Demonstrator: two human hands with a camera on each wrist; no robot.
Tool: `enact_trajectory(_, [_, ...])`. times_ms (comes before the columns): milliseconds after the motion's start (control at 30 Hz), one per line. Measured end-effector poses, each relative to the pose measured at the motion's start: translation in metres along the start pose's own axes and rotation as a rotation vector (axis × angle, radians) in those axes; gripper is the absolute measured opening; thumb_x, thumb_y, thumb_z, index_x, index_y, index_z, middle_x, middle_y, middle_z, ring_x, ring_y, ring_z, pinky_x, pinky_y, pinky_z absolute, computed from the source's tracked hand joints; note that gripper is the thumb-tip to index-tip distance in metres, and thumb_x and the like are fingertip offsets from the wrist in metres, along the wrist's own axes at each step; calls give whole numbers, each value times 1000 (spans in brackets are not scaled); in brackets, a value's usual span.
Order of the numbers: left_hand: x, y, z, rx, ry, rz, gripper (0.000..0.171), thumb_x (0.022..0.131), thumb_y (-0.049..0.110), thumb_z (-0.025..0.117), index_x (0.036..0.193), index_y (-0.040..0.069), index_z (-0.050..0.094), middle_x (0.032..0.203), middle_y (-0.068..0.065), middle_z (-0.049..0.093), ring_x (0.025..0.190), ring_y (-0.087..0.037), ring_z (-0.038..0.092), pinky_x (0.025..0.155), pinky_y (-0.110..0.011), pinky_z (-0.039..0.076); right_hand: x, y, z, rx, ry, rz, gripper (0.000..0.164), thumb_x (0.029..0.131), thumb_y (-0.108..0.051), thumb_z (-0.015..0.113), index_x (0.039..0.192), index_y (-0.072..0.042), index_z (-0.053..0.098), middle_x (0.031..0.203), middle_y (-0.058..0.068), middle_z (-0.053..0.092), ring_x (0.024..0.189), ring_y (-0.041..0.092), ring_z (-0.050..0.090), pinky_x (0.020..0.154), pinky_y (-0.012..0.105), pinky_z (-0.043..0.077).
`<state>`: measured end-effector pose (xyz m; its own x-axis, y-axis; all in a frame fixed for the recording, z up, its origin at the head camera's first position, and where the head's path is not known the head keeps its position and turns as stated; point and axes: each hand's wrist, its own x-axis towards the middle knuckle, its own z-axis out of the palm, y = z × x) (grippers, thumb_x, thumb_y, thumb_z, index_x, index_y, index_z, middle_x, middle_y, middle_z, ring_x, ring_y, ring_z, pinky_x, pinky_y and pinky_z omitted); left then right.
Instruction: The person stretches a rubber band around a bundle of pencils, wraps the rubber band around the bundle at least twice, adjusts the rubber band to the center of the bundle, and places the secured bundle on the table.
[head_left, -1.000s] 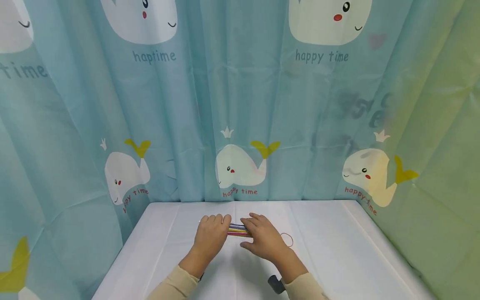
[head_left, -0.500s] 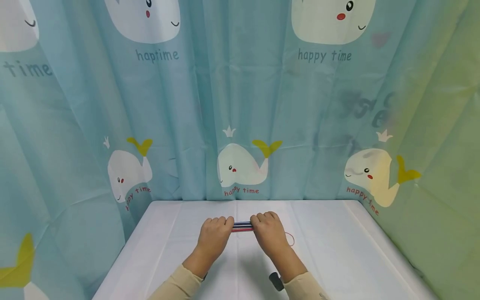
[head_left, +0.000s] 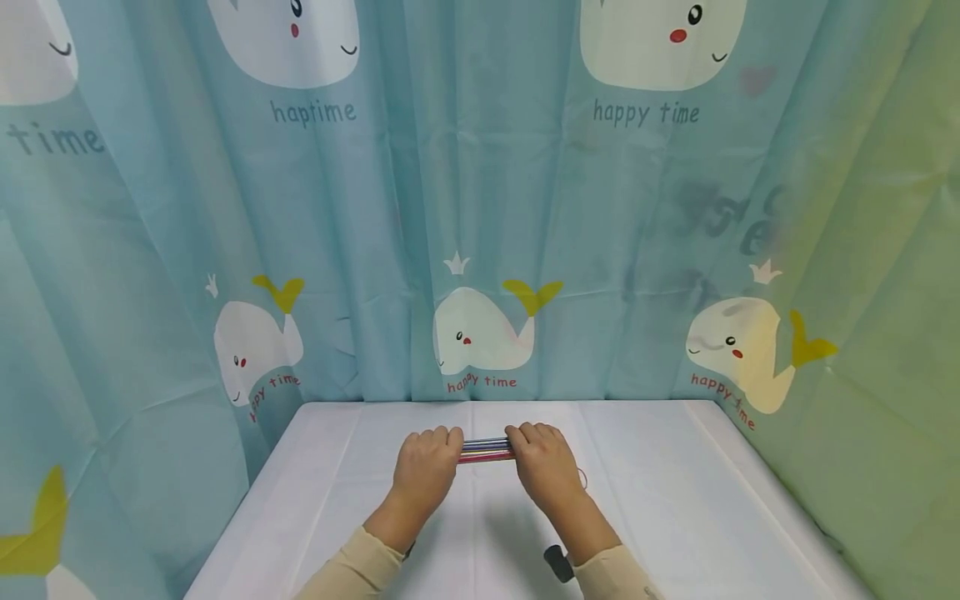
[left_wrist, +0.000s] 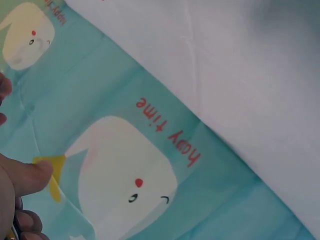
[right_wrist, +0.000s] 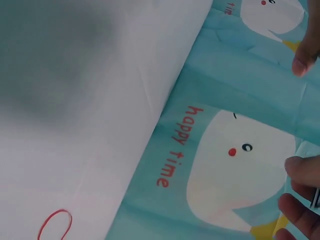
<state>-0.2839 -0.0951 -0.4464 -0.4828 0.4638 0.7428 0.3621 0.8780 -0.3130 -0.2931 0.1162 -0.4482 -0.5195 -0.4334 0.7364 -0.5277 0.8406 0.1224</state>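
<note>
In the head view my two hands hold a bundle of slim, pencil-like coloured sticks [head_left: 486,450] level over the white table. Its blue, dark and red lengths show between the fists. The left hand [head_left: 426,468] grips one end, knuckles up, and the right hand [head_left: 547,467] grips the other; both ends are covered by fingers. In the right wrist view a dark piece of the bundle [right_wrist: 315,198] peeks out behind the right fingers [right_wrist: 302,172]. Only the thumb [left_wrist: 35,176] and some curled fingertips of the left hand appear at the left wrist view's edge.
A thin red loop [right_wrist: 40,231], like a rubber band, lies on the white table [head_left: 675,500] beside the right hand. A blue curtain [head_left: 480,208] printed with whales hangs right behind the table. A small black device [head_left: 558,563] sits at the right wrist.
A second ago the right hand had its fingers spread at the bundle's right end; it then closed round it. Since then the hands have moved slightly farther apart, showing more of the bundle.
</note>
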Motion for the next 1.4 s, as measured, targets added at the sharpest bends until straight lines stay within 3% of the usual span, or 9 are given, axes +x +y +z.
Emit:
enact_trajectory(233, [-3, -8, 1, 12, 3, 22, 23, 73, 4, 74, 75, 9, 51, 59, -4, 46, 46, -20, 46, 44, -27, 24, -23, 24, 5, -20, -74, 81, 59, 72, -9, 81, 125, -1, 59, 86, 6, 68, 72, 23, 66, 70, 39, 53])
enact_trajectory(400, [-5, -13, -1, -7, -52, 40, 23, 75, 4, 76, 79, 8, 53, 61, -4, 47, 46, -18, 44, 44, -25, 24, -47, 54, 20, -5, -281, 219, 35, 75, -8, 77, 108, -1, 67, 84, 8, 66, 72, 27, 64, 66, 41, 52])
enact_trajectory(600, [-5, -16, -5, -4, -132, 51, 21, 76, 5, 78, 82, 7, 58, 61, -4, 51, 44, -15, 43, 42, -24, 29, -64, 84, 42, 144, -604, 435, 17, 85, -9, 69, 101, -3, 69, 92, 10, 68, 90, 33, 65, 79, 47, 50])
enact_trajectory(733, [-4, -16, -6, -4, -149, 60, 22, 77, 7, 79, 83, 7, 58, 63, -5, 53, 46, -15, 45, 43, -25, 30, -68, 93, 50, 159, -713, 447, 11, 85, -14, 70, 92, -5, 68, 86, 6, 64, 84, 28, 62, 80, 46, 49])
enact_trajectory(867, [-4, -17, -4, -3, -98, 72, 24, 76, 9, 79, 81, 7, 56, 62, -5, 50, 46, -17, 45, 43, -26, 28, -72, 92, 53, 154, -800, 441, 20, 84, -25, 71, 88, -6, 65, 79, 1, 56, 77, 23, 56, 80, 45, 48])
enact_trajectory(1000, [-4, -18, -2, 5, -53, 76, 24, 76, 10, 79, 80, 8, 56, 61, -4, 49, 44, -17, 43, 43, -25, 26, -75, 88, 55, 119, -824, 421, 22, 88, -21, 66, 97, -1, 65, 83, 5, 59, 86, 28, 61, 85, 46, 48])
enact_trajectory(1233, [-5, -18, -2, 19, -85, 62, 21, 77, 12, 79, 81, 8, 59, 62, -4, 51, 46, -16, 47, 43, -25, 28, -77, 87, 57, 89, -831, 364, 25, 99, -18, 52, 110, 1, 63, 103, 14, 65, 105, 35, 61, 94, 47, 45])
enact_trajectory(1300, [-6, -19, -1, 19, -82, 60, 20, 77, 9, 78, 78, 8, 58, 62, -4, 50, 47, -16, 48, 43, -26, 29, -79, 88, 57, 133, -807, 372, 21, 100, -17, 52, 108, 0, 63, 104, 14, 65, 105, 35, 61, 94, 48, 45])
enact_trajectory(1400, [-8, -21, 0, 20, -63, 66, 20, 76, 3, 74, 73, 9, 55, 60, -4, 47, 47, -18, 47, 43, -27, 29, -84, 92, 59, 291, -744, 484, 13, 99, -15, 52, 98, -4, 61, 90, 8, 63, 89, 28, 62, 81, 44, 49])
